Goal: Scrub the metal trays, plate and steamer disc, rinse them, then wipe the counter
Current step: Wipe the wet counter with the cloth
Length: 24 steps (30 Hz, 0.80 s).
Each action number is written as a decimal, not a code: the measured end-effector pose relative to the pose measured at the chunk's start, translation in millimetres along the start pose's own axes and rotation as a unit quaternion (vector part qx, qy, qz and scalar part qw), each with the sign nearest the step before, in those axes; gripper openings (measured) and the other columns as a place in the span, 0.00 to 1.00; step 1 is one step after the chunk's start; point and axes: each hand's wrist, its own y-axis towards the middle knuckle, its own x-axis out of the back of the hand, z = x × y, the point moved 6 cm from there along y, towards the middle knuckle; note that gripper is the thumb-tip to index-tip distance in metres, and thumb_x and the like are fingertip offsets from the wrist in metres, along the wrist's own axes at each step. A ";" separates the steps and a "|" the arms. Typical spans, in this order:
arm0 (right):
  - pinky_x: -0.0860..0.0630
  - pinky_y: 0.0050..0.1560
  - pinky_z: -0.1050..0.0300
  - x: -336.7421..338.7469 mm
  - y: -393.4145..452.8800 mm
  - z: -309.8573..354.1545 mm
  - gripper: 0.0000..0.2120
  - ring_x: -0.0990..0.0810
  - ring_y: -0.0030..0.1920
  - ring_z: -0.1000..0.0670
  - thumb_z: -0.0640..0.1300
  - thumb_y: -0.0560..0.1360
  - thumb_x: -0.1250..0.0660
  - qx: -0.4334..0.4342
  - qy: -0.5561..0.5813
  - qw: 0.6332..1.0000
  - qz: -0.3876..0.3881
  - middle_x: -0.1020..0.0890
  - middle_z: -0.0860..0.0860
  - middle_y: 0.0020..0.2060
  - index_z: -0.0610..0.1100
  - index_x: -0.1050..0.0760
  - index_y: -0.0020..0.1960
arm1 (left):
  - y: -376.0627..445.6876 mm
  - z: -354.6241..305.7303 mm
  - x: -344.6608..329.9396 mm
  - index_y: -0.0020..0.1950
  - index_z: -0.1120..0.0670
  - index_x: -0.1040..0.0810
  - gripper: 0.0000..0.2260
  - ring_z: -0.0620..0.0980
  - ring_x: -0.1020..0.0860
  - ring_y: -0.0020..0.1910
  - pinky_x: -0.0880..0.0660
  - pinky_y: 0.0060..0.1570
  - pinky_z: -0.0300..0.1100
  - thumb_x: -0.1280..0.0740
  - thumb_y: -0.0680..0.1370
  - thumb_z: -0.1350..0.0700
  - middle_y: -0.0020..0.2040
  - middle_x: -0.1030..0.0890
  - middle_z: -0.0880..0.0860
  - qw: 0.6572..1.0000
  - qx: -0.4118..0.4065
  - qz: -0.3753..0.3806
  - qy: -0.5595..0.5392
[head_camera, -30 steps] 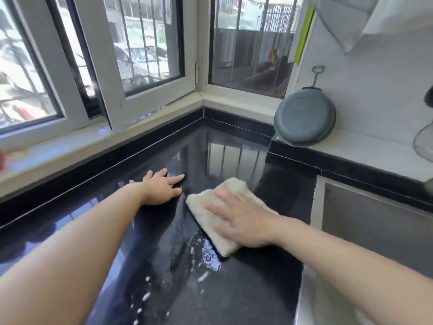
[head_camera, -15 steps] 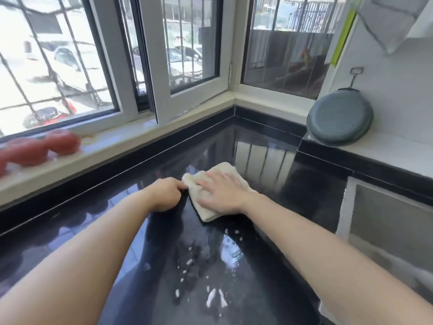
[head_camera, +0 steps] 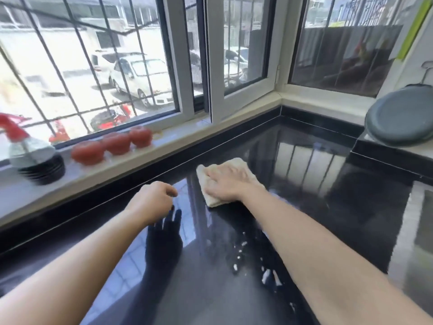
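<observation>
Black glossy bench (head_camera: 316,174) beneath the corner window carries the cloth (head_camera: 236,166). Right hand (head_camera: 228,184) presses it flat, fingers extended, to spread wiping pressure. Left hand (head_camera: 152,201), loosely curled and empty, hovers alongside.

Cloth (head_camera: 226,181): one. Tomatoes (head_camera: 87,152): three. Hands (head_camera: 152,202): two.

The right hand (head_camera: 228,184) is hiding much of the cloth (head_camera: 236,163). The lid (head_camera: 398,118) and sink (head_camera: 419,231) are running off the right edge. The bottle (head_camera: 25,146) and 3 tomatoes (head_camera: 112,146) are blurring.
</observation>
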 end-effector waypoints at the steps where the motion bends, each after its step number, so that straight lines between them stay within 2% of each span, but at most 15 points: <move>1: 0.40 0.69 0.37 -9.7 -9.2 18.6 0.25 0.33 0.72 0.42 0.61 0.75 0.54 0.034 -0.016 0.999 0.020 0.28 0.50 0.70 0.60 0.34 0.69 | -1.8 8.7 -0.5 0.62 0.45 0.16 0.23 0.53 0.16 0.53 0.21 0.54 0.43 0.41 0.76 0.64 0.60 0.15 0.51 1.000 0.014 0.000 0.008; 3: 0.43 0.73 0.43 -16.1 -44.1 36.1 0.24 0.36 0.72 0.46 0.59 0.79 0.47 0.123 -0.032 0.992 0.025 0.31 0.52 0.71 0.58 0.35 0.73 | -7.2 16.1 -1.6 0.59 0.44 0.16 0.20 0.53 0.16 0.43 0.20 0.47 0.43 0.41 0.77 0.61 0.54 0.14 0.52 1.000 0.021 -0.014 -0.003; 5: 0.38 0.68 0.48 -11.0 -74.4 19.5 0.18 0.30 0.63 0.50 0.53 0.80 0.44 0.197 -0.039 0.979 -0.011 0.24 0.53 0.63 0.52 0.29 0.67 | -13.8 10.4 0.8 0.55 0.46 0.16 0.16 0.53 0.17 0.44 0.22 0.47 0.42 0.41 0.78 0.60 0.52 0.14 0.51 0.997 -0.006 -0.052 -0.048; 6: 0.35 0.65 0.49 -7.0 -76.6 -6.3 0.15 0.27 0.59 0.49 0.49 0.79 0.44 0.202 -0.087 0.975 -0.040 0.22 0.53 0.59 0.52 0.27 0.63 | -18.4 5.8 4.5 0.50 0.48 0.17 0.12 0.52 0.18 0.43 0.24 0.43 0.41 0.40 0.79 0.58 0.48 0.15 0.51 0.994 -0.017 -0.075 -0.079; 7: 0.33 0.63 0.48 -0.6 -74.6 -36.7 0.14 0.24 0.58 0.48 0.47 0.78 0.45 0.158 -0.132 0.976 -0.065 0.21 0.53 0.57 0.52 0.28 0.61 | -22.8 1.4 8.7 0.44 0.52 0.20 0.08 0.52 0.21 0.39 0.27 0.37 0.42 0.39 0.79 0.57 0.42 0.17 0.51 0.989 -0.019 -0.093 -0.111; 8: 0.32 0.62 0.47 6.7 -72.7 -71.3 0.15 0.22 0.59 0.46 0.46 0.77 0.46 0.066 -0.146 0.985 -0.071 0.20 0.51 0.58 0.53 0.29 0.61 | -27.0 -2.3 13.1 0.39 0.54 0.26 0.08 0.53 0.26 0.35 0.32 0.33 0.43 0.37 0.78 0.56 0.36 0.22 0.51 0.984 -0.018 -0.111 -0.140; 10: 0.32 0.57 0.49 16.1 -75.8 -109.4 0.15 0.22 0.62 0.43 0.47 0.77 0.47 -0.084 -0.106 0.987 -0.086 0.20 0.50 0.59 0.51 0.29 0.61 | -36.3 -11.3 20.8 0.32 0.56 0.36 0.15 0.56 0.35 0.32 0.38 0.31 0.45 0.35 0.76 0.59 0.29 0.33 0.52 0.978 -0.037 -0.141 -0.152; 11: 0.33 0.55 0.49 16.6 -80.7 -101.5 0.14 0.22 0.62 0.43 0.48 0.77 0.47 -0.102 -0.099 0.985 -0.093 0.20 0.49 0.59 0.50 0.29 0.60 | -40.9 -16.5 22.3 0.30 0.56 0.38 0.16 0.56 0.37 0.31 0.38 0.30 0.45 0.36 0.75 0.62 0.27 0.35 0.52 0.977 -0.053 -0.148 -0.142; 14: 0.32 0.52 0.48 4.3 -118.8 -18.6 0.11 0.21 0.58 0.43 0.53 0.77 0.45 0.014 -0.085 0.992 -0.093 0.20 0.52 0.55 0.53 0.32 0.57 | -49.0 -31.5 10.4 0.29 0.57 0.37 0.15 0.56 0.37 0.29 0.38 0.28 0.42 0.38 0.75 0.66 0.27 0.34 0.54 0.985 -0.064 -0.126 -0.094; 16: 0.33 0.62 0.46 -20.4 -167.1 31.2 0.14 0.27 0.64 0.46 0.58 0.77 0.45 0.097 -0.034 0.994 -0.034 0.23 0.53 0.60 0.58 0.34 0.61 | -52.3 -40.8 -4.2 0.30 0.57 0.35 0.16 0.56 0.34 0.30 0.37 0.28 0.42 0.38 0.77 0.64 0.29 0.31 0.55 0.989 -0.065 -0.101 -0.082; 17: 0.38 0.69 0.45 -32.0 -189.6 41.4 0.17 0.33 0.69 0.48 0.61 0.77 0.46 0.117 -0.003 0.993 -0.007 0.28 0.54 0.65 0.61 0.36 0.65 | -54.1 -44.9 -10.2 0.31 0.58 0.34 0.16 0.58 0.32 0.32 0.37 0.30 0.44 0.37 0.78 0.62 0.30 0.29 0.55 0.990 -0.067 -0.097 -0.082; 19: 0.43 0.73 0.44 -32.7 -216.0 23.7 0.24 0.39 0.72 0.49 0.64 0.76 0.51 0.118 -0.026 0.993 -0.004 0.33 0.55 0.69 0.62 0.38 0.70 | -59.0 -51.0 -16.4 0.32 0.59 0.32 0.14 0.63 0.29 0.36 0.34 0.35 0.46 0.37 0.78 0.60 0.32 0.26 0.57 0.989 -0.066 -0.099 -0.093; 22: 0.30 0.58 0.43 3.8 -211.8 -65.9 0.16 0.24 0.61 0.43 0.56 0.78 0.50 0.005 -0.086 0.993 -0.077 0.23 0.53 0.58 0.55 0.33 0.62 | -68.9 -53.4 -17.3 0.34 0.59 0.31 0.13 0.62 0.28 0.39 0.34 0.37 0.47 0.36 0.78 0.58 0.33 0.25 0.58 0.987 -0.082 -0.104 -0.092; 23: 0.30 0.53 0.45 18.3 -206.6 -109.8 0.12 0.21 0.57 0.42 0.54 0.78 0.51 -0.080 -0.089 0.988 -0.099 0.21 0.52 0.54 0.54 0.35 0.58 | -73.3 -52.0 -18.0 0.34 0.59 0.31 0.14 0.61 0.28 0.39 0.34 0.37 0.47 0.36 0.79 0.56 0.33 0.24 0.57 0.987 -0.090 -0.101 -0.087; 24: 0.30 0.53 0.44 32.0 -207.2 -147.3 0.12 0.19 0.56 0.42 0.54 0.77 0.54 -0.166 -0.080 0.977 -0.107 0.20 0.52 0.53 0.55 0.36 0.55 | -77.8 -50.8 -18.2 0.35 0.58 0.31 0.15 0.60 0.28 0.38 0.34 0.37 0.47 0.36 0.79 0.55 0.34 0.24 0.56 0.987 -0.096 -0.097 -0.084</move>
